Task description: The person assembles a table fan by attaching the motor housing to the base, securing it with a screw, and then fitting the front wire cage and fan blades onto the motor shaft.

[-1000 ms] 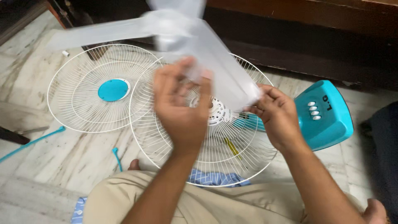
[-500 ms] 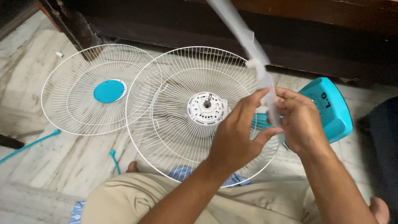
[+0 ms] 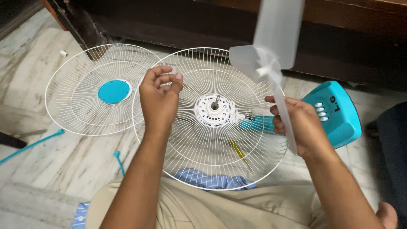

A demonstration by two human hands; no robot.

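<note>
Now right hand (image 3: 296,125) gripping fan blade (image 3: 271,55) edge, left hand (image 3: 159,99) over rear grille (image 3: 186,161)

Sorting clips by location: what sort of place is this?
Probably a room in a home: a marble floor, dark wooden furniture along it, and the person sitting on the floor amid fan guards.

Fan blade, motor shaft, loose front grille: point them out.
fan blade (image 3: 277,34), head view, on the flat of the upper translucent vane.
motor shaft (image 3: 216,101), head view, on the metal spindle at the rear grille's centre.
loose front grille (image 3: 76,91), head view, on the white wires left of its blue disc.
</note>
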